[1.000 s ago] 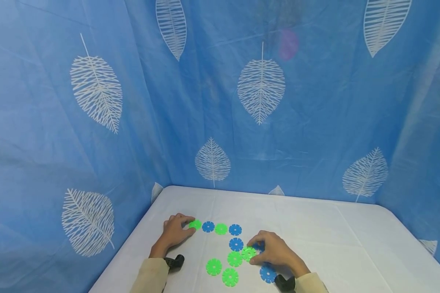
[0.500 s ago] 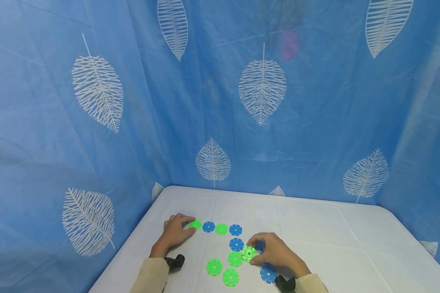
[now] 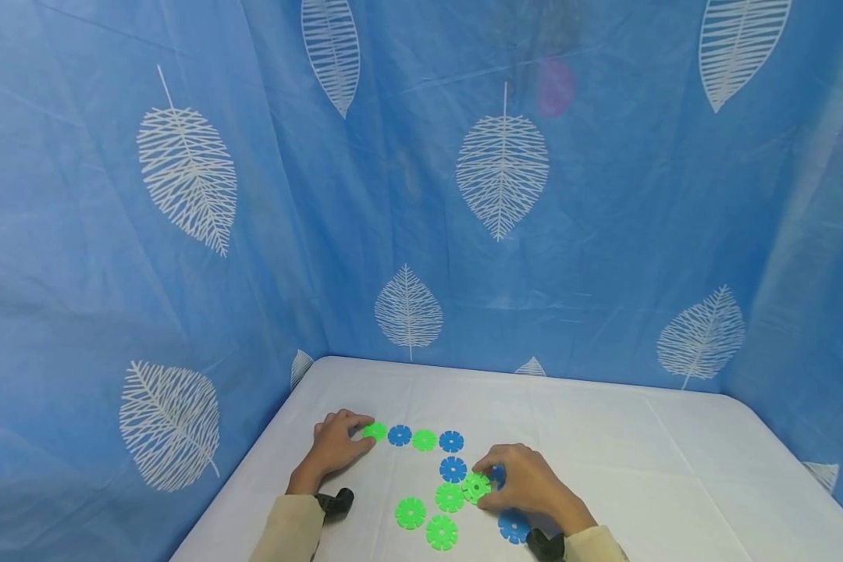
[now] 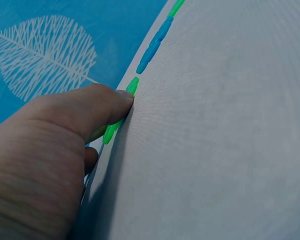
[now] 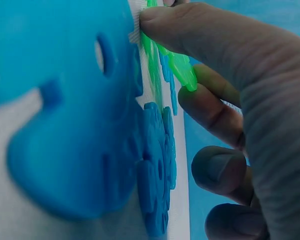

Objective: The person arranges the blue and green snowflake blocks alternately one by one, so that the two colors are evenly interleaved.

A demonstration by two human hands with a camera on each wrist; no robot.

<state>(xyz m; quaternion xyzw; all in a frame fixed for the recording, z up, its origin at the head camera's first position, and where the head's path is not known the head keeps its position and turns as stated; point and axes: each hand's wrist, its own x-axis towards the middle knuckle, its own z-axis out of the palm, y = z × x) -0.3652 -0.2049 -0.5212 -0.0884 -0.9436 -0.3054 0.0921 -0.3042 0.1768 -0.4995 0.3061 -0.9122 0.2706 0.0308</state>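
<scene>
My left hand [image 3: 333, 445] pinches a green notched disc [image 3: 375, 431] lying flat at the left end of a row; its thumb [image 4: 122, 100] crosses that disc in the left wrist view. Along the row follow a blue disc [image 3: 399, 435], a green disc [image 3: 425, 440] and another blue disc [image 3: 452, 442]. Between thumb and fingers, my right hand [image 3: 523, 478] holds a green notched disc [image 5: 182, 70], tilted in the right wrist view. Another green piece shows close behind it. A blue disc [image 3: 497, 473] is partly hidden by the right fingers.
Below the row lie a blue disc [image 3: 453, 469] and a green disc [image 3: 449, 497]. Two more green discs, one left [image 3: 410, 513] and one nearer [image 3: 441, 532], rest on the white table [image 3: 604, 445]. Blue discs [image 3: 513, 526] sit beside the right wrist. Blue leaf-patterned cloth [image 3: 421, 195] surrounds the table.
The green disc in my right hand has turned and tilted slightly between the fingers. My left hand and the discs on the table stay where they were.
</scene>
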